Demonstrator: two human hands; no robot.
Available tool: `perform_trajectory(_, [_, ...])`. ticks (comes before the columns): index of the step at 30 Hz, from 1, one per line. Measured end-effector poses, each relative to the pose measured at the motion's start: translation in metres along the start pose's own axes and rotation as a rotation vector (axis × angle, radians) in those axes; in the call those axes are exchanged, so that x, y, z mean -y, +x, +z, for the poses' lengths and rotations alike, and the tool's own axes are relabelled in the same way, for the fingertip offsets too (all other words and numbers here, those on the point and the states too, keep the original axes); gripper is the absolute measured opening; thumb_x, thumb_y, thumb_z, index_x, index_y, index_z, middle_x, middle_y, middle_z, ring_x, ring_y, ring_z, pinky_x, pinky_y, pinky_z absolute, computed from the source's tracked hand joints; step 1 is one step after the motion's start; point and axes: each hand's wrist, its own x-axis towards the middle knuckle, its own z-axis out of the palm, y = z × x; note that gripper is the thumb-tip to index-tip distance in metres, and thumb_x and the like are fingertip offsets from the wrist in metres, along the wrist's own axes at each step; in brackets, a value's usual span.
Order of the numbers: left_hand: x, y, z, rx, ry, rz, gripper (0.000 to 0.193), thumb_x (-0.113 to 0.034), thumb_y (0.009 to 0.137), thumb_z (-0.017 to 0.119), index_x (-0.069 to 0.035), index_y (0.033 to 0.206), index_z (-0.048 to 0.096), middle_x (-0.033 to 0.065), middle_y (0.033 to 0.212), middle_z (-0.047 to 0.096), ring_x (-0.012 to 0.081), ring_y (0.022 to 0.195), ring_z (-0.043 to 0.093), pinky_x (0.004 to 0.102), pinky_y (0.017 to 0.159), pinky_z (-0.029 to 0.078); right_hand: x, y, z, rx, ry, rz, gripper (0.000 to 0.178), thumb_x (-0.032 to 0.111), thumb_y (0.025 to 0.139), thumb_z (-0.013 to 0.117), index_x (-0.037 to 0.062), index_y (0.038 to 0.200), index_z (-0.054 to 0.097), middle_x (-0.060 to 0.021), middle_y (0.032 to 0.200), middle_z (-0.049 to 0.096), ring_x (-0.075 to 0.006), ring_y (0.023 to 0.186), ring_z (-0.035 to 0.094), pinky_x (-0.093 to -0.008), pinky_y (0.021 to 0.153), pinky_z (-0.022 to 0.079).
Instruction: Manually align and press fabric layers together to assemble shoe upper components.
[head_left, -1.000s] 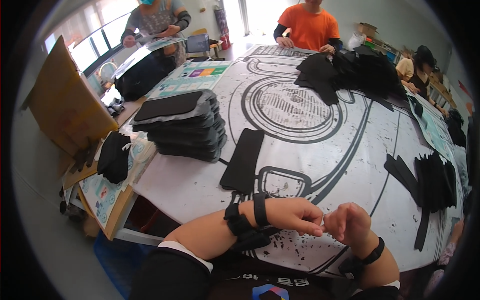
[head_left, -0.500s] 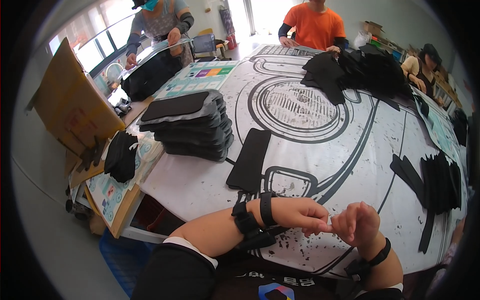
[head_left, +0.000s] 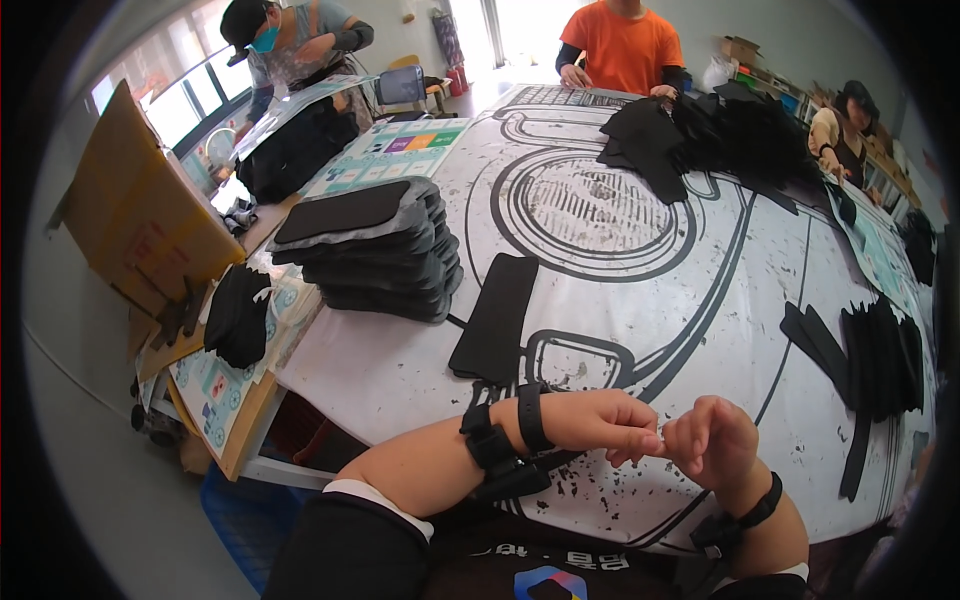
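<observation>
Over the near part of the table, my left hand (head_left: 608, 422) and my right hand (head_left: 711, 440) meet at the fingertips. Both have curled, pinching fingers. Whatever lies between them, if anything, is too small to make out. Dark straps with small devices circle both wrists. Beyond my left wrist, a flat black fabric piece (head_left: 497, 312) lies alone on the table cover (head_left: 740, 300). Further left stands a tall stack of black and grey padded pieces (head_left: 370, 250).
Black strips (head_left: 880, 360) lie in a bundle on the right, and a large pile of black pieces (head_left: 740, 140) covers the far right. A cardboard box (head_left: 140, 190) and a black bundle (head_left: 238, 315) are at left. Co-workers stand or sit around the far sides.
My hands remain together at the fingertips with barely any shift. The co-worker at the far left has leaned over and raised a hand to the chest. The view has shifted slightly.
</observation>
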Motion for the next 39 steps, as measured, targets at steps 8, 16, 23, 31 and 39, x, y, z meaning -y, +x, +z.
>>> perform_trajectory(8, [-0.001, -0.002, -0.001, 0.016, 0.002, -0.014, 0.026, -0.028, 0.090, 0.055, -0.003, 0.082, 0.057, -0.0005, 0.068, 0.054, 0.0059, 0.061, 0.049, 0.0219, 0.059, 0.040, 0.000, 0.000, 0.001, 0.020, -0.015, -0.021, 0.039, 0.029, 0.094, 0.035, 0.0027, 0.073, 0.055, -0.0118, 0.058, 0.055, -0.0186, 0.057, 0.047, -0.0318, 0.064, 0.040])
perform_trajectory(16, [-0.002, 0.003, -0.002, 0.017, -0.014, -0.011, 0.025, -0.027, 0.091, 0.054, -0.004, 0.081, 0.056, -0.0004, 0.068, 0.054, 0.0065, 0.061, 0.049, 0.0216, 0.058, 0.040, 0.002, -0.003, -0.002, 0.025, -0.037, -0.017, 0.038, 0.028, 0.094, 0.035, 0.0026, 0.073, 0.054, -0.0126, 0.062, 0.056, -0.0190, 0.060, 0.048, -0.0307, 0.063, 0.038])
perform_trajectory(23, [-0.032, -0.020, -0.009, -0.375, -0.257, 0.670, 0.058, -0.055, 0.089, 0.026, -0.017, 0.133, 0.020, 0.0110, 0.135, 0.021, 0.0229, 0.124, 0.019, 0.0411, 0.100, 0.013, 0.006, 0.005, 0.008, -0.086, -0.080, -0.219, 0.045, 0.032, 0.095, 0.034, 0.0024, 0.128, 0.037, -0.0200, 0.099, 0.060, -0.0227, 0.088, 0.056, -0.0424, 0.094, 0.039])
perform_trajectory(31, [-0.086, -0.034, 0.048, -0.401, 0.187, 1.115, 0.083, -0.080, 0.074, 0.001, -0.034, 0.142, -0.012, 0.0107, 0.149, -0.017, 0.0336, 0.138, -0.008, 0.0559, 0.103, -0.011, 0.010, 0.006, 0.000, -0.033, -0.160, -0.201, 0.055, 0.033, 0.095, 0.027, 0.0084, 0.142, 0.014, -0.0215, 0.108, 0.057, -0.0253, 0.094, 0.058, -0.0448, 0.098, 0.036])
perform_trajectory(39, [-0.105, -0.024, 0.042, -0.701, 0.125, 1.206, 0.086, -0.078, 0.078, 0.007, -0.025, 0.143, -0.012, 0.0163, 0.150, 0.000, 0.0342, 0.138, 0.003, 0.0509, 0.106, -0.007, 0.013, 0.010, 0.009, -0.163, -0.212, -0.178, 0.059, 0.039, 0.095, 0.025, 0.0079, 0.143, 0.011, -0.0198, 0.101, 0.058, -0.0244, 0.091, 0.058, -0.0422, 0.093, 0.039])
